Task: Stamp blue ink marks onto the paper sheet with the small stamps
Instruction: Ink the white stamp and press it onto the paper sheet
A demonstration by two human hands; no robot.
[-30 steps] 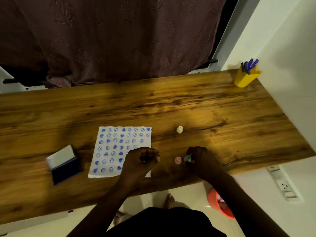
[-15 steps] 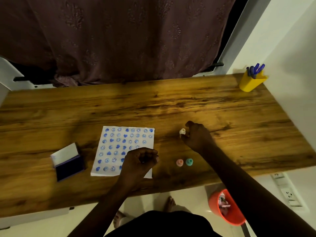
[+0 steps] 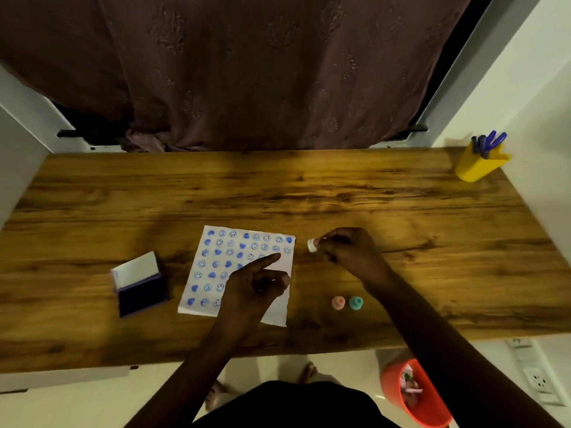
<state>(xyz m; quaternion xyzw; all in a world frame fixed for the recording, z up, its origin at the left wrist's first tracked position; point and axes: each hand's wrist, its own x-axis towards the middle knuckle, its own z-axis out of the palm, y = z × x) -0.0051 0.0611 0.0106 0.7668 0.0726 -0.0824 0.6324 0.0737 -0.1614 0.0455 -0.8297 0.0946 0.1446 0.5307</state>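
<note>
presumably to ink it next, the right hand pinches a white stamp beside the sheet, while the left hand, empty, points a finger to pin the paper.

A domestic room, probably a home study corner. A wood-grain desk stands against a maroon patterned curtain, far beyond the fingertips. A yellow pen holder with blue pens sits at the far right corner. Below the near edge: an orange waste bin, a wall socket, pale floor tiles and bare feet.
</note>
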